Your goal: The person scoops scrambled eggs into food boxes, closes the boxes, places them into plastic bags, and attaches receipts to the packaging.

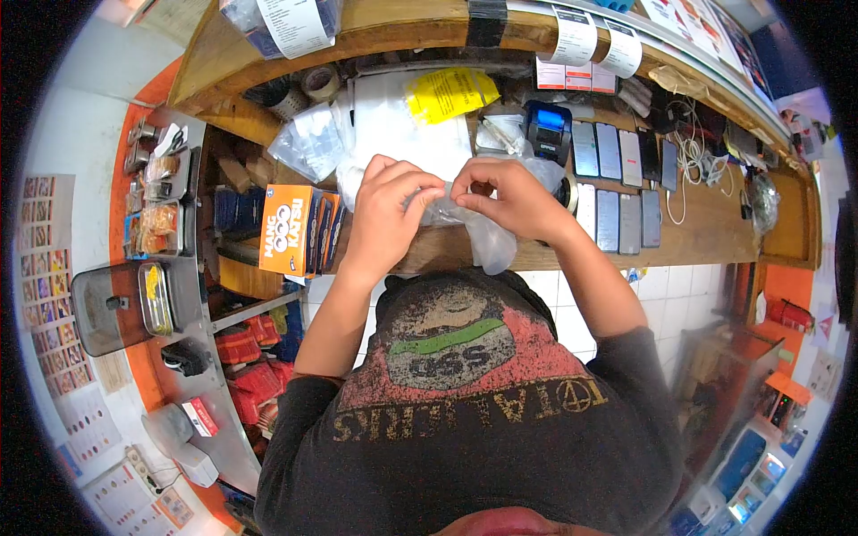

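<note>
A clear plastic bag (492,241) hangs between my hands over the front edge of the wooden desk. My left hand (391,210) pinches its upper edge with thumb and forefinger. Close beside it, my right hand (509,198) grips the same edge, thumb and fingertips pressed together. The fingertips of both hands nearly meet. Behind them lies a stack of white plastic bags (384,125), with a yellow printed packet (451,94) on top. An orange box (288,228) with printed lettering stands left of my left hand.
Several phones (606,219) lie in rows at right, beside a blue and black printer (548,129) and tangled white cables (688,152). A raised wooden shelf (393,40) with hanging paper slips runs along the back. At left, a metal counter (183,308) holds food trays.
</note>
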Demonstrator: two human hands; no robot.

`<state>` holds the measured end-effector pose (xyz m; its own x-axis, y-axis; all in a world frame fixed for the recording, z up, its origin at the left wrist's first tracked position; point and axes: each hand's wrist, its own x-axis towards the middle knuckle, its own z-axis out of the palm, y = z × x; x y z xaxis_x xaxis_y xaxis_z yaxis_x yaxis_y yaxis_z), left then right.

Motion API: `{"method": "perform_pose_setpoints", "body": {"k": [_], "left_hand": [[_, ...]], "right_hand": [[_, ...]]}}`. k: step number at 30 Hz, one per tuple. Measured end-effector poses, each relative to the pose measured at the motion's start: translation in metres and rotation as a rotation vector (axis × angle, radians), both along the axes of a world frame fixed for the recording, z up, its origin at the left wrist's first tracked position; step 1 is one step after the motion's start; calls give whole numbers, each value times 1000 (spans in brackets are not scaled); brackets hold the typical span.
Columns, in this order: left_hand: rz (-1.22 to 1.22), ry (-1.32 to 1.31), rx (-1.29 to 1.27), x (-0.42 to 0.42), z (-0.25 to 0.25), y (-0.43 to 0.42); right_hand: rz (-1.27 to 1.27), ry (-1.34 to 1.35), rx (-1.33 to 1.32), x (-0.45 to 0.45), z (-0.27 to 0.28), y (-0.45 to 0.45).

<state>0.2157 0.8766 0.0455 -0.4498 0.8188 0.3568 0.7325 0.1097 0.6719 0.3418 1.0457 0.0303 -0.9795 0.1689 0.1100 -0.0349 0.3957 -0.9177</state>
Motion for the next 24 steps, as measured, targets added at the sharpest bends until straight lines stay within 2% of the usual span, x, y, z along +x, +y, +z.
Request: {"method": "perform_pose_setpoints", "body": {"k": [3, 7, 9, 13, 15, 18, 19, 20, 22, 23, 24], "left_hand": [[-26, 29, 30, -3, -7, 0], [-62, -22, 25, -5, -16, -1], [-58, -184, -50, -2, -10, -3], [-50, -383, -129, 8, -12, -7], [-8, -449, -48, 7, -23, -7], [18, -536, -73, -5, -34, -12], [26, -704, -79, -6, -38, -15], [28, -707, -82, -5, -44, -17], [95, -996, -96, -6, -57, -20], [96, -992, -94, -5, -66, -20], [127, -1211, 19, -1, -75, -20]], "right_hand": [[-52, -110, -46, 2, -5, -1], [-67, -97, 11, 1, -20, -2], [-2, 142, 31, -1, -29, -8], [-142, 32, -43, 4, -25, -5], [-95, 23, -45, 8, -35, -23], [-43, -23, -50, 7, -42, -35], [-211, 118, 82, 4, -40, -34], [-379, 258, 213, 3, -39, -33], [-503, 324, 311, 7, -25, -30], [-441, 183, 186, 17, -9, -35], [-377, 40, 62, 26, 2, -43]]}}
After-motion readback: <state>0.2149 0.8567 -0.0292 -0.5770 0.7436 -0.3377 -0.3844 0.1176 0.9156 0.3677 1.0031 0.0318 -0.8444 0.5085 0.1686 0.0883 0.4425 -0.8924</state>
